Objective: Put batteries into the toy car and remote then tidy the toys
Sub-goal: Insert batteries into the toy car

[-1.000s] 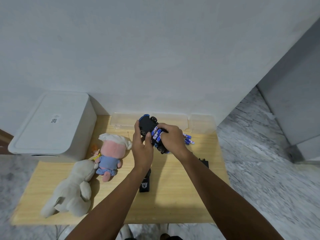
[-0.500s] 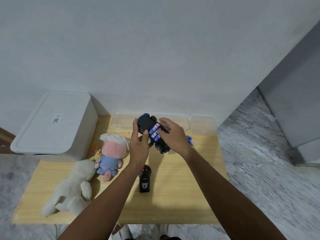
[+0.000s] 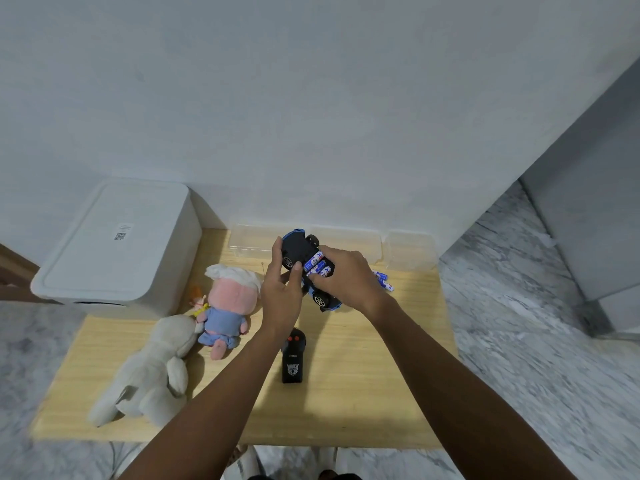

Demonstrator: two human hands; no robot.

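pale wall (image 3: 311, 116), marble floor (image 3: 536, 341), wooden table (image 3: 363, 403).

Toy car (image 3: 297, 249) blk w/ blue trim; batteries (image 3: 317, 263) blue/white; remote (image 3: 293, 360) blk, red btns; counter (image 3: 363, 393) pale wood; bin (image 3: 114, 244) white.

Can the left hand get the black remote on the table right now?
Probably not yet. The left hand grips the toy car, so it is busy. The remote lies uncovered on the table, just below that hand, so once the car is put down the way looks free.
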